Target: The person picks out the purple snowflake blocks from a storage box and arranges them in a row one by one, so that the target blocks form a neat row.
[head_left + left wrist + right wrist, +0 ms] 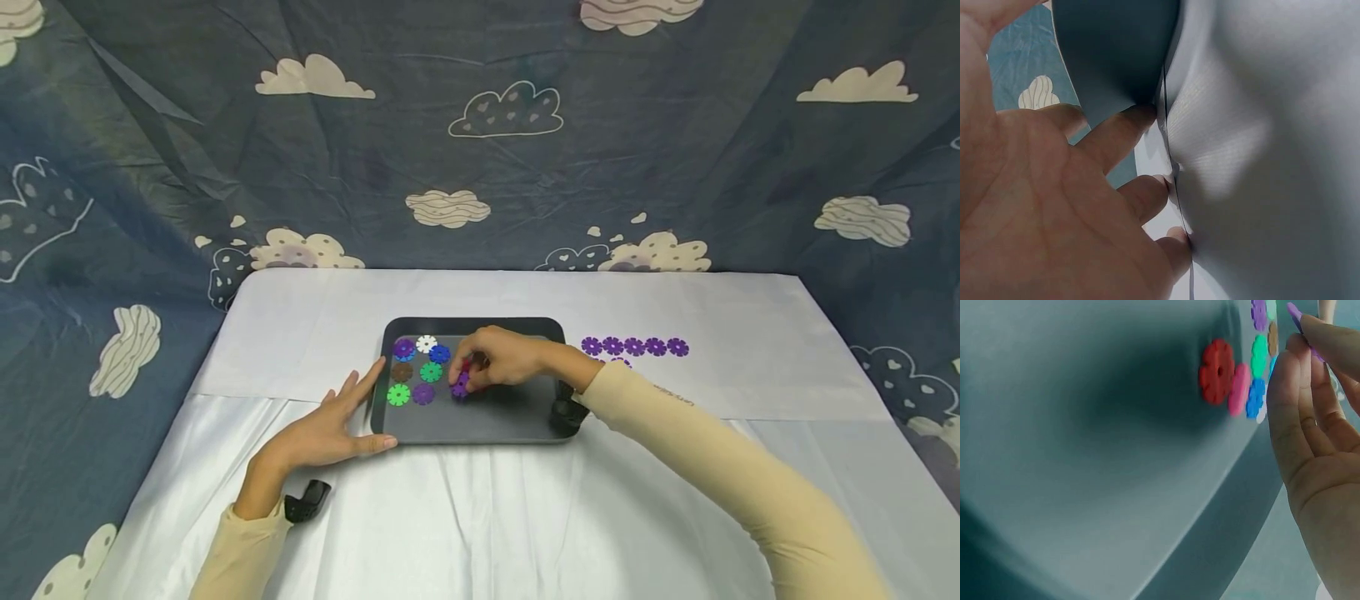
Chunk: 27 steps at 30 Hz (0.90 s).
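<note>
My right hand (504, 354) is above the dark grey tray (517, 421) and pinches a purple notched disc (461, 385) between thumb and fingertips. In the right wrist view the purple disc shows nearly edge-on. Beyond that hand's fingers lie a red disc (1217, 372) and a pink disc (1239, 389); in the head view the hand mostly hides them. My left hand (322, 433) touches the tray's left edge with spread, fairly straight fingers. On the tray's left side are white (427, 343), blue (439, 354), brown (402, 372), green (431, 372) and purple discs (423, 393).
To the right of the tray, several purple discs (634, 347) lie in a row on the white cloth (735, 333), with more partly hidden behind the right forearm. A dark blue curtain with clouds (510, 175) hangs behind the table.
</note>
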Tool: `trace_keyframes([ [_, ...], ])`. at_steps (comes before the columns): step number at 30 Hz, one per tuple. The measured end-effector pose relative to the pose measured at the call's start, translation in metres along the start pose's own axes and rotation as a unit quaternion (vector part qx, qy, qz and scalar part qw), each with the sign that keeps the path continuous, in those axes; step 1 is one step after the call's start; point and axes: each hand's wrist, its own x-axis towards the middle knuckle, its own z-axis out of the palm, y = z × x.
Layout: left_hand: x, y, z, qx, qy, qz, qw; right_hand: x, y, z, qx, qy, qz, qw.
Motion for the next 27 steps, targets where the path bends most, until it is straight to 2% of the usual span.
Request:
trace_keyframes([
  [9, -0.001, 0.002, 0.000, 0.001, 0.000, -0.003, 1.0000, -0.032, 0.011, -0.019, 0.025, 0.051, 0.024, 0.9981],
  [14, -0.001, 0.002, 0.000, -0.002, 0.002, 0.000, 1.0000, -0.050, 0.019, -0.028, 0.045, 0.086, 0.022, 0.9950],
  [27, 0.001, 0.001, 0.001, -0.005, 0.002, 0.009, 0.9999, -0.105, 0.041, -0.042, 0.102, 0.169, 0.041, 0.9794],
])
